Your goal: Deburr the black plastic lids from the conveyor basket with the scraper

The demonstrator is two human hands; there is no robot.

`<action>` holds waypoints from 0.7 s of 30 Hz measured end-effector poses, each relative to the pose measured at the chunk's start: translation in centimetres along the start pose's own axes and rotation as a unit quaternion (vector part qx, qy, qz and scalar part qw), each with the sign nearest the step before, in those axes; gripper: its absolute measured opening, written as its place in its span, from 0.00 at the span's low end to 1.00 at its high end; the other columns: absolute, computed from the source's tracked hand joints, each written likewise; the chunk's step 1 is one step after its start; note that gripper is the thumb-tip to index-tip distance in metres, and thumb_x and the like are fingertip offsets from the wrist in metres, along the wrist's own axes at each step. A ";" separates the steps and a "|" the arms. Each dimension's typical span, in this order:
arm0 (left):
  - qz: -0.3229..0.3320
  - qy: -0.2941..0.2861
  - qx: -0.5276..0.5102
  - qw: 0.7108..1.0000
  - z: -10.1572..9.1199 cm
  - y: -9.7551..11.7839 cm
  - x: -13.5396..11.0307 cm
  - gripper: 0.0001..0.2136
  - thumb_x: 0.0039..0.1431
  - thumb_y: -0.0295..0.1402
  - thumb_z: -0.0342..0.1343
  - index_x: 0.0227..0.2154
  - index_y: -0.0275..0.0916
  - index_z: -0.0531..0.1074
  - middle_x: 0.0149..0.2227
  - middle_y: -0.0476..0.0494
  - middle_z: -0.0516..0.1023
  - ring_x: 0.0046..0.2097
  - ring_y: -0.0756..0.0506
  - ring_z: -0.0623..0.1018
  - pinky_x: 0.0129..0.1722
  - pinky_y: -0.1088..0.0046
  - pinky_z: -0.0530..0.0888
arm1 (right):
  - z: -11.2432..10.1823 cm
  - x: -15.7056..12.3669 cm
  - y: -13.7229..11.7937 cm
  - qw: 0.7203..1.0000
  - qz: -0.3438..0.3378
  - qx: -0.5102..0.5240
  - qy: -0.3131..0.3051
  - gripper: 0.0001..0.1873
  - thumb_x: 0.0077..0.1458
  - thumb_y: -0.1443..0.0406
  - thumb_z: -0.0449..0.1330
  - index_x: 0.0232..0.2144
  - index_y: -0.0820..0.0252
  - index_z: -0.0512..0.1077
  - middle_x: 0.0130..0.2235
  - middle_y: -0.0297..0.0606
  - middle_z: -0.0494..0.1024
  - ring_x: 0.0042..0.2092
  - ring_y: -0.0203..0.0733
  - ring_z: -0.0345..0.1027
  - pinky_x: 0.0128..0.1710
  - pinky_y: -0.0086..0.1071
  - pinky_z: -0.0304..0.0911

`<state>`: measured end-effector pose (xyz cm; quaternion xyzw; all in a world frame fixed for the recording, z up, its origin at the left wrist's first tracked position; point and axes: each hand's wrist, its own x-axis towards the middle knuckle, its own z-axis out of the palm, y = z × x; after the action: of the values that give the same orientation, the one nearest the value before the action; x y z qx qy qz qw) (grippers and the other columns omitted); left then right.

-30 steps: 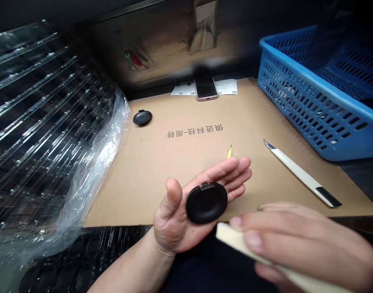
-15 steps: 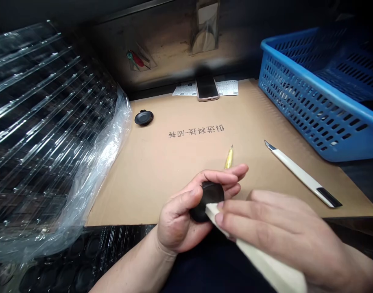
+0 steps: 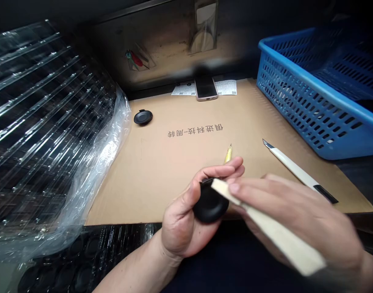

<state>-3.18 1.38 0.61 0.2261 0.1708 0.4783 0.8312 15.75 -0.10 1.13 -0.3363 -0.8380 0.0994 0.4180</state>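
A round black plastic part (image 3: 210, 205), shaped like a shallow dish, lies in my left hand (image 3: 183, 219), gripped by the thumb and cupped fingers. My right hand (image 3: 299, 215) is closed on a long cream-coloured strip (image 3: 284, 236); its material is hard to tell. The strip's far end lies over the upper right rim of the black part. Just past my left fingertips is a small yellow pointed tool (image 3: 228, 154), its lower end hidden by the hand. A similar round black part (image 3: 143, 117) rests at the far left of the cardboard (image 3: 162, 171).
Clear plastic trays (image 3: 42, 122) in wrapping are stacked on the left, with more black parts (image 3: 58, 276) below. A white-handled knife (image 3: 296, 167) lies on the right, beside a blue basket (image 3: 314, 93). A phone (image 3: 206, 88) sits on printed paper at the back.
Both hands have risen slightly. The black part now faces me more, and the strip's tip has shifted from its lower face up to the upper right rim.
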 end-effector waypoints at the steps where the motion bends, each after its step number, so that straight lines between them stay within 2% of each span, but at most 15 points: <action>1: 0.013 -0.004 0.001 1.000 0.1 0.1 -0.1 0.21 0.68 0.45 0.55 0.52 0.32 0.76 0.65 0.34 0.71 0.71 0.36 0.64 0.71 0.59 0.61 | -0.3 -0.1 0.0 0.999 0.021 -0.015 0.020 0.26 0.63 0.74 0.61 0.62 0.60 0.68 0.54 0.40 0.80 0.51 0.43 0.75 0.51 0.35 0.71; 3: 0.030 -0.008 0.003 1.000 0.3 0.4 -0.2 0.24 0.66 0.48 0.57 0.52 0.31 0.76 0.64 0.33 0.73 0.71 0.35 0.64 0.71 0.59 0.61 | -0.6 -0.3 -0.1 0.998 0.039 -0.028 0.049 0.30 0.60 0.75 0.64 0.63 0.56 0.68 0.56 0.38 0.79 0.54 0.42 0.74 0.55 0.35 0.70; 4: 0.027 -0.010 0.003 1.000 0.3 0.5 -0.2 0.24 0.65 0.48 0.58 0.52 0.31 0.76 0.64 0.33 0.73 0.71 0.35 0.64 0.71 0.59 0.61 | -0.4 -0.5 -0.2 0.998 0.025 -0.027 0.042 0.29 0.61 0.74 0.64 0.62 0.57 0.68 0.58 0.38 0.77 0.58 0.43 0.71 0.59 0.35 0.68; 7: 0.002 0.006 -0.006 1.000 0.3 0.5 -0.2 0.17 0.66 0.41 0.59 0.51 0.35 0.76 0.66 0.36 0.71 0.70 0.36 0.65 0.70 0.59 0.62 | 1.0 -1.0 -0.4 0.995 -0.093 -0.001 -0.032 0.18 0.70 0.70 0.54 0.59 0.63 0.71 0.64 0.39 0.73 0.68 0.45 0.59 0.69 0.41 0.58; 9: -0.006 0.024 -0.028 0.999 0.3 0.5 -0.2 0.15 0.68 0.38 0.56 0.51 0.36 0.76 0.66 0.36 0.71 0.70 0.37 0.66 0.70 0.60 0.62 | 2.1 -1.1 0.0 0.986 -0.155 0.009 -0.058 0.21 0.73 0.71 0.45 0.58 0.66 0.72 0.64 0.40 0.72 0.71 0.45 0.55 0.72 0.44 0.52; 10: -0.010 0.031 -0.043 0.999 0.3 0.6 -0.1 0.16 0.69 0.39 0.54 0.52 0.36 0.76 0.66 0.36 0.71 0.70 0.37 0.67 0.70 0.60 0.63 | 2.5 -1.1 0.3 0.984 -0.161 -0.002 -0.078 0.22 0.73 0.72 0.43 0.60 0.67 0.70 0.66 0.41 0.69 0.72 0.46 0.53 0.73 0.46 0.50; 13: -0.026 0.044 -0.075 0.996 0.3 0.6 0.0 0.20 0.69 0.42 0.55 0.57 0.35 0.73 0.67 0.36 0.69 0.70 0.38 0.66 0.69 0.62 0.65 | 3.0 -1.0 0.9 0.987 -0.128 -0.043 -0.085 0.22 0.72 0.73 0.45 0.63 0.71 0.66 0.69 0.47 0.63 0.73 0.49 0.49 0.73 0.49 0.50; 17: -0.026 0.098 -0.066 0.993 0.1 0.6 0.2 0.20 0.71 0.43 0.53 0.57 0.35 0.74 0.67 0.37 0.70 0.69 0.39 0.68 0.69 0.63 0.65 | 3.6 -1.0 0.5 0.980 -0.179 -0.010 -0.089 0.23 0.73 0.72 0.43 0.62 0.67 0.68 0.67 0.39 0.67 0.72 0.46 0.51 0.73 0.44 0.51; 19: -0.030 0.098 -0.072 0.992 0.0 0.7 0.1 0.20 0.71 0.43 0.52 0.57 0.35 0.74 0.66 0.37 0.71 0.68 0.40 0.69 0.68 0.64 0.66 | 3.5 -1.0 0.9 0.980 -0.171 -0.022 -0.096 0.23 0.71 0.74 0.45 0.63 0.69 0.67 0.67 0.41 0.67 0.73 0.47 0.50 0.73 0.44 0.51; 21: -0.032 0.086 -0.070 0.993 -0.1 1.0 -0.1 0.20 0.71 0.42 0.53 0.57 0.35 0.75 0.66 0.38 0.71 0.69 0.42 0.68 0.67 0.67 0.67 | 2.8 -1.1 1.9 0.984 -0.134 -0.066 -0.102 0.24 0.68 0.77 0.47 0.64 0.72 0.65 0.69 0.47 0.64 0.73 0.51 0.48 0.72 0.47 0.51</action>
<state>-4.02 1.72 1.02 0.1199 0.2151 0.4795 0.8423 15.00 0.97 -2.16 -0.2361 -0.9184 0.0205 0.3169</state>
